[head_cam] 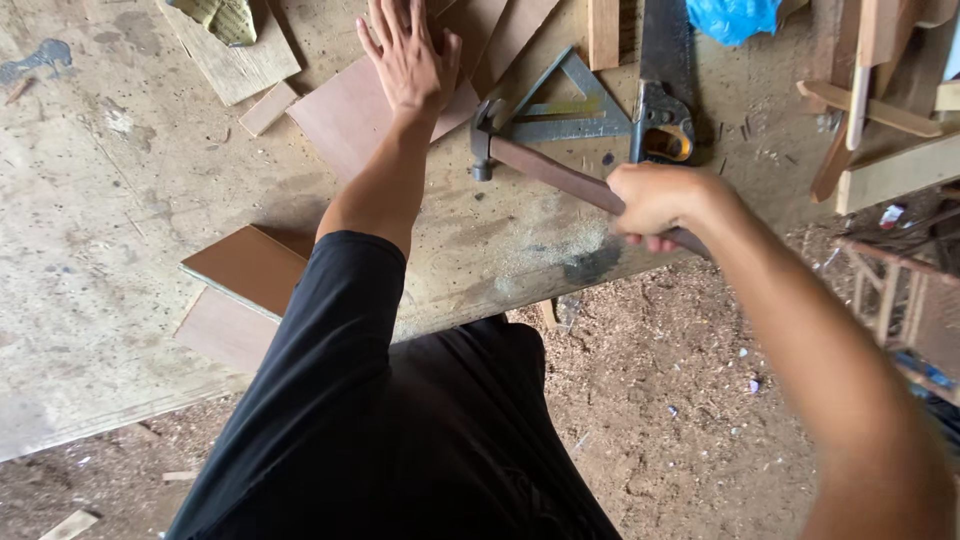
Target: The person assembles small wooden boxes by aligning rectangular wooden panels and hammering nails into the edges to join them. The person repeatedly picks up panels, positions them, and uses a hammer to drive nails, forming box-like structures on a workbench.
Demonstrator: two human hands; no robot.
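My left hand lies flat, fingers spread, on a thin brown plywood piece at the far side of the workbench. My right hand grips the wooden handle of a hammer. The hammer's metal head hovers just right of the plywood piece, close to my left wrist. Whether the head touches the bench is unclear.
A metal triangle square and a handsaw lie behind the hammer. Brown boards sit at the bench's near edge. Wood offcuts, sticks and a blue bag lie at the back. Sawdust covers the floor.
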